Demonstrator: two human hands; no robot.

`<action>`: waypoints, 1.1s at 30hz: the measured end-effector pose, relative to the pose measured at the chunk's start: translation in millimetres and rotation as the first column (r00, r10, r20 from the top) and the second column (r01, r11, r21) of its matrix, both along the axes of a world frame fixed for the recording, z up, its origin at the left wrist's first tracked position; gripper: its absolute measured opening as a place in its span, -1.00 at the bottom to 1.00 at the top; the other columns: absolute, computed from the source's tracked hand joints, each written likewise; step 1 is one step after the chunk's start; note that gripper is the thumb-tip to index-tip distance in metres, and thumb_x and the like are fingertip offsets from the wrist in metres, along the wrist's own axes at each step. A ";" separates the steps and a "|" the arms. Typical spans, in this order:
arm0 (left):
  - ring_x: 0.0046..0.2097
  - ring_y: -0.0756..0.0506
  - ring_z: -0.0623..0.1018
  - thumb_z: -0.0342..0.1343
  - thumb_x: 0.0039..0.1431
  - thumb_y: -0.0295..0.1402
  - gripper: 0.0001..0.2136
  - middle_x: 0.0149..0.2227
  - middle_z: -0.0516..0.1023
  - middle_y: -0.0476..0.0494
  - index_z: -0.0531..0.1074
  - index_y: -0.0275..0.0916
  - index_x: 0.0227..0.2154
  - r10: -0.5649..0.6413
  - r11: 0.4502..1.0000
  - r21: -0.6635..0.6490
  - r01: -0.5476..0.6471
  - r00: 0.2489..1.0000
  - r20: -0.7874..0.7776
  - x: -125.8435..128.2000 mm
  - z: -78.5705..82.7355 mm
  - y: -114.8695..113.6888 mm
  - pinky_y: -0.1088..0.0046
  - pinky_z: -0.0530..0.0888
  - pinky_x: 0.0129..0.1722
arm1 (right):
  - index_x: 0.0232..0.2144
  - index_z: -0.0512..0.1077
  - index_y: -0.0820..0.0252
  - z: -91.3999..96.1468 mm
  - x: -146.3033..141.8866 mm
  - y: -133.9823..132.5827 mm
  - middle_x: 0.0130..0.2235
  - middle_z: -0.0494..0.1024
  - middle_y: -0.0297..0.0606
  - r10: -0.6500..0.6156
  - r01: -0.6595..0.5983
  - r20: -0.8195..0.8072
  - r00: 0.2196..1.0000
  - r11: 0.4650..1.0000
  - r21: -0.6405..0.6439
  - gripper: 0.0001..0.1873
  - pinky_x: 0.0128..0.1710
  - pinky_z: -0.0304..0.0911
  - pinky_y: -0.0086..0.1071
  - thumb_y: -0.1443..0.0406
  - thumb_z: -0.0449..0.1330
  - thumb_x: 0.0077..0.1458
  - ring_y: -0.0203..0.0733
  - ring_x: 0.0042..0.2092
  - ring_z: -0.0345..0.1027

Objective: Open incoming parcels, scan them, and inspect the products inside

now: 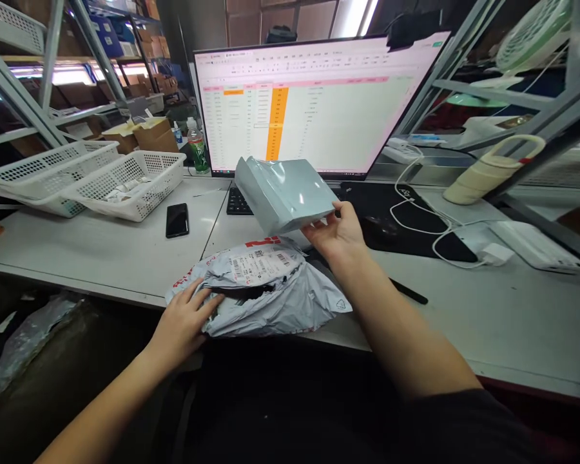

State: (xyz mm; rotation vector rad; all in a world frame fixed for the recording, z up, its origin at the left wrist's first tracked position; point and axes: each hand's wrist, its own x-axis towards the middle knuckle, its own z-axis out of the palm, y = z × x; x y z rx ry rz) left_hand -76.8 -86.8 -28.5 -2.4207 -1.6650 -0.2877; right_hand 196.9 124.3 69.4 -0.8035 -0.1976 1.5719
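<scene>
My right hand (338, 235) grips a pale blue-grey box (294, 190) by its near right corner, thumb on top and fingers beneath. The box has a shiny surface and is held tilted above the desk, in front of the monitor. Below it lies a crumpled grey plastic mailing bag (275, 312) with red print and a white shipping label (258, 265). A torn opening runs across the bag, dark inside; its contents are mostly hidden. At the bag's left end my left hand (186, 316) holds the plastic, with fingers over the edge of the opening.
Behind stands a monitor (338, 129) showing a spreadsheet, with a keyboard (238, 202) partly covered. A phone (177, 220), white baskets (135, 183) and a green-labelled bottle (198, 148) are leftward. On the right are a mouse (381, 230), cables, a charger (497, 254) and a cream tumbler (478, 174).
</scene>
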 end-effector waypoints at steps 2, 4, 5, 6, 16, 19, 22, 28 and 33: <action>0.27 -0.43 0.35 0.19 -0.02 -0.59 -0.37 0.19 0.46 -0.31 0.41 -0.20 0.20 0.055 0.997 0.058 -0.056 0.998 0.019 -14.1 -7.0 -3.9 0.00 0.45 0.15 | -0.30 0.30 0.09 -8.2 -3.9 -6.5 -0.31 0.44 -0.35 0.027 -0.027 -0.006 1.000 0.999 -0.018 -0.94 -0.40 0.52 -0.33 0.29 0.08 0.11 -0.25 -0.31 0.42; 0.26 -0.44 0.35 0.19 0.03 -0.55 -0.41 0.19 0.45 -0.32 0.41 -0.21 0.19 0.122 0.985 0.121 -0.124 0.992 0.026 -31.1 -16.9 -11.2 -0.02 0.43 0.18 | -0.30 0.30 0.09 -17.6 -8.4 -13.1 -0.29 0.44 -0.35 0.044 -0.043 0.005 0.999 0.998 -0.045 -0.93 -0.39 0.53 -0.31 0.28 0.08 0.10 -0.24 -0.30 0.43; 0.25 -0.44 0.35 0.19 0.05 -0.54 -0.42 0.18 0.45 -0.32 0.40 -0.21 0.19 0.158 0.975 0.153 -0.160 0.987 0.026 -40.5 -22.3 -16.3 -0.03 0.41 0.19 | -0.30 0.30 0.09 -22.6 -10.7 -16.3 -0.28 0.45 -0.35 0.051 -0.050 0.015 0.999 0.997 -0.050 -0.93 -0.38 0.54 -0.29 0.28 0.09 0.09 -0.24 -0.29 0.43; 0.24 -0.44 0.35 0.18 0.07 -0.54 -0.44 0.18 0.44 -0.33 0.39 -0.22 0.19 0.194 0.964 0.181 -0.196 0.981 0.024 -50.1 -27.6 -22.5 -0.03 0.41 0.20 | -0.30 0.29 0.09 -27.5 -12.8 -19.1 -0.26 0.45 -0.34 0.058 -0.057 0.032 0.998 0.997 -0.042 -0.92 -0.35 0.55 -0.26 0.29 0.09 0.08 -0.23 -0.27 0.44; 0.29 -0.54 0.23 0.18 0.14 -0.44 -0.48 0.17 0.33 -0.51 0.30 -0.33 0.18 0.441 0.858 0.265 -0.440 0.895 0.059 -98.9 -46.0 -65.1 -0.20 0.38 0.18 | -0.32 0.20 0.06 -55.1 -14.0 -30.4 -0.07 0.43 -0.35 -0.127 0.002 0.418 0.900 0.958 0.286 -0.68 0.15 0.32 -0.03 0.39 0.18 -0.17 -0.22 -0.06 0.42; 0.34 -0.53 0.18 0.18 0.14 -0.46 -0.48 0.21 0.28 -0.50 0.30 -0.29 0.19 0.416 0.872 0.239 -0.428 0.904 0.100 -95.7 -44.7 -60.5 -0.20 0.37 0.20 | -0.15 0.28 0.03 -40.9 -15.1 -28.8 0.06 0.43 -0.25 -0.542 -0.137 0.595 0.593 0.661 0.738 -0.68 0.23 0.19 0.00 0.31 0.15 -0.01 -0.10 0.14 0.34; 0.37 -0.50 0.16 0.16 0.13 -0.50 -0.48 0.24 0.26 -0.46 0.32 -0.24 0.19 0.428 0.876 0.182 -0.446 0.894 0.130 -90.4 -42.6 -55.5 -0.13 0.40 0.21 | 0.08 0.34 0.07 -16.7 -37.5 -14.3 0.26 0.35 -0.10 -0.815 -0.716 0.561 0.144 0.305 0.627 -0.55 0.32 -0.03 0.12 0.18 0.15 0.13 0.09 0.35 0.08; 0.36 -0.52 0.20 0.13 0.13 -0.52 -0.34 0.31 0.21 -0.53 0.15 -0.29 0.32 0.584 0.798 0.066 -0.599 0.795 0.160 -76.7 -38.9 -56.0 -0.10 0.50 0.11 | 0.19 0.41 0.16 -0.1 -92.5 7.2 0.15 0.51 -0.01 -0.759 -0.935 0.557 -0.339 0.338 -0.109 -0.39 0.21 -0.04 0.17 -0.06 0.05 0.27 0.22 0.19 0.27; 0.36 -0.54 0.23 0.20 0.07 -0.48 -0.23 0.37 0.09 -0.58 0.06 -0.30 0.36 0.603 0.784 0.016 -0.621 0.767 0.220 -70.9 -31.8 -56.4 -0.14 0.43 0.18 | 0.09 0.46 0.22 -41.2 -61.6 -35.1 0.02 0.58 0.03 -0.771 -0.910 0.550 -0.320 0.411 0.047 -0.42 0.11 0.09 0.10 -0.05 0.11 0.24 0.19 0.03 0.38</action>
